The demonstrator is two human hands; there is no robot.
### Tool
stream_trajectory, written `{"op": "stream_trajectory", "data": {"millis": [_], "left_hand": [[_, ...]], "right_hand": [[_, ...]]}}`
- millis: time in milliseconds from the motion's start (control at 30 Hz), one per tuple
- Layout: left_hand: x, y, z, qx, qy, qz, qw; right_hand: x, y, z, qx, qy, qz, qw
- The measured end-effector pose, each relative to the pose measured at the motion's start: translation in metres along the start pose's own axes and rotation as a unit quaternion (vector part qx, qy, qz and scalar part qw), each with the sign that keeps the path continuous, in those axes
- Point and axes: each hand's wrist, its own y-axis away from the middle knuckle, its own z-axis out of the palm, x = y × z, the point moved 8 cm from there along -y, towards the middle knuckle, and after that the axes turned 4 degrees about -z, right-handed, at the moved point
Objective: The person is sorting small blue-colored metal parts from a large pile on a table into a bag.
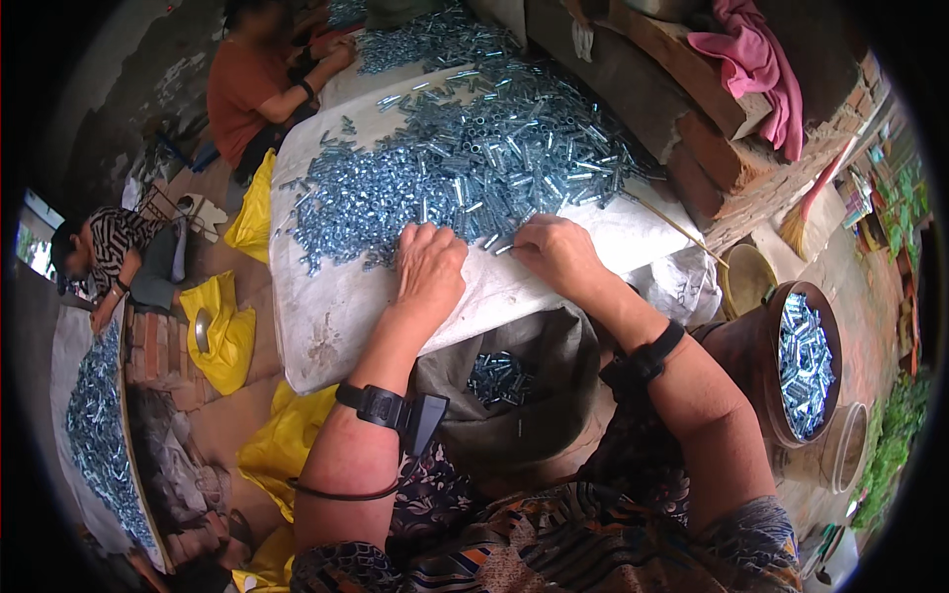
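Note:
A white sheet-covered table [326, 331] bears a heap of shiny metal tubes [514, 163], with a heap of small nut-like metal pieces [346, 203] to its left. At the near edge of the heaps, my left hand [431, 267] has its fingers curled down and pressed together; the fingertips and whatever they hold are hidden. My right hand [559, 252] pinches a short metal tube [504, 249], which sticks out leftward from the fingertips. Below my hands, a dark cloth sack [455, 420] lies open in front of me with several metal pieces [501, 379] inside.
A bucket [835, 366] full of metal tubes stands at my right, near another bucket [848, 450]. Yellow bags [222, 336] lie to the left. Two people [247, 94] [129, 247] sit by other heaps. Brickwork [707, 168] with a pink cloth [756, 64] borders the far right.

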Motion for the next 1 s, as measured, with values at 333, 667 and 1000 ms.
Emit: {"op": "stream_trajectory", "data": {"millis": [333,667,1000], "left_hand": [[0.002,0.001,0.0,-0.021,-0.004,-0.006,1.0],[-0.016,0.01,-0.006,-0.035,0.309,-0.23,0.922],[-0.014,0.02,-0.011,-0.056,0.594,-0.317,0.737]], "right_hand": [[-0.016,-0.005,0.009,-0.018,0.005,-0.021,1.0],[-0.022,-0.006,0.013,-0.05,0.016,-0.037,0.998],[-0.013,0.013,0.019,-0.02,-0.496,0.239,0.834]]}}
